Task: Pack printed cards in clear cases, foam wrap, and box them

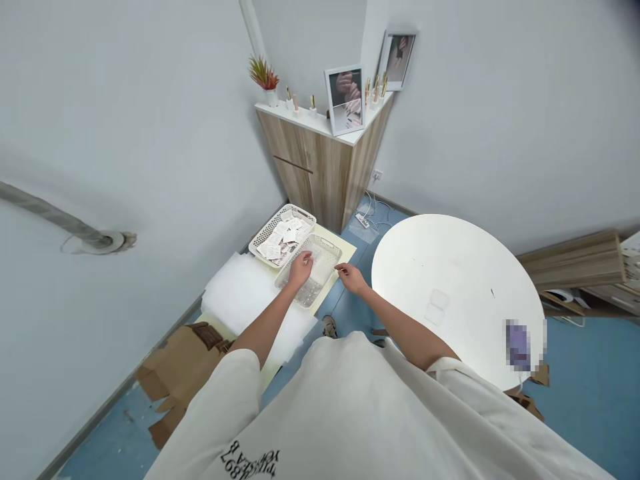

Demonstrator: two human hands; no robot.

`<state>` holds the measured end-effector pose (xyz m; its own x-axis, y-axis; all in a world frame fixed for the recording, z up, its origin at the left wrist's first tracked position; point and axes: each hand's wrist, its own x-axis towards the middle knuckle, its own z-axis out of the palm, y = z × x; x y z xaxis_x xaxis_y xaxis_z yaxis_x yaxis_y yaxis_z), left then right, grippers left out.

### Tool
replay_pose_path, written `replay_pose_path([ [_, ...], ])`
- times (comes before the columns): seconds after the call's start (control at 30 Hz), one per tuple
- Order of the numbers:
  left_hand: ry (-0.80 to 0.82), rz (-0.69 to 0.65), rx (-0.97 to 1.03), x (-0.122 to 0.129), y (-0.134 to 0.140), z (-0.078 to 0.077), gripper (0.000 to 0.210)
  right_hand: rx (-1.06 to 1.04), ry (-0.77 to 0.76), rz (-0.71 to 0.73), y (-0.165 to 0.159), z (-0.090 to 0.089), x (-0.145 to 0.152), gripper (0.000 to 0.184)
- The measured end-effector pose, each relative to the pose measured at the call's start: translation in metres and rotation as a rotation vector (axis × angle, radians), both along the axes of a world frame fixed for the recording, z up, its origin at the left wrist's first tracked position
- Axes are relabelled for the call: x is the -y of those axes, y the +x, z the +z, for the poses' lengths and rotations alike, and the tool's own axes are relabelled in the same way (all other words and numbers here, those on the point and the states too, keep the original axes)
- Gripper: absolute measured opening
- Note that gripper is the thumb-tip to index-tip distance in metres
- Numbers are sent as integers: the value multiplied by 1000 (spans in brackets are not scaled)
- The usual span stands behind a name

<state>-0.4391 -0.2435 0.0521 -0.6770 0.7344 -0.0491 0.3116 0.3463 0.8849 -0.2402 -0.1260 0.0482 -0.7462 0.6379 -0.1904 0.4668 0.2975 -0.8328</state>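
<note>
My left hand (301,269) is over the near side of a pale plastic basket (327,248) that has clear, see-through pieces (306,292) in it. Its fingers are curled, and what they may hold is too small and clear to make out. At the basket's right edge is my right hand (352,277), thumb and fingers pinched together; anything between them is too small to name. Just behind, a second white basket (257,245) holds a heap of small printed paper packets (285,239).
White foam sheeting (240,293) lies left of the baskets, with torn cardboard (175,367) nearer me. On my right stands a round white table (450,253) bearing a small clear case (437,307) and a blurred purple object (519,347). A corner cabinet (320,167) and a power strip (362,220) are beyond.
</note>
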Motion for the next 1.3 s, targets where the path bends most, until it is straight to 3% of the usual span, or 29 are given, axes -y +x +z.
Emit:
replay_pose_path([
  [0.17,-113,54,-49,-9,-67,-13,27,33,-1,4,-35,5,4,31],
  [0.37,-297,87,-170,-22,-136,-31,35,77,-37,-17,-54,8,-1,31],
  [0.63,-532,-165,-378,-52,-196,-49,55,116,-30,-25,-73,19,-14,28],
  [0.77,-575,-310,-444,-64,-213,-53,68,127,-41,-15,-80,20,-17,27],
  [0.97,-594,-459,-585,-68,-220,-53,61,141,-67,14,-87,20,-16,26],
  [1.13,-550,-457,-586,-62,-221,-47,42,130,-72,43,-89,16,-17,28],
  [1.3,-453,-405,-526,-54,-223,-35,43,135,-78,51,-88,10,-19,29],
])
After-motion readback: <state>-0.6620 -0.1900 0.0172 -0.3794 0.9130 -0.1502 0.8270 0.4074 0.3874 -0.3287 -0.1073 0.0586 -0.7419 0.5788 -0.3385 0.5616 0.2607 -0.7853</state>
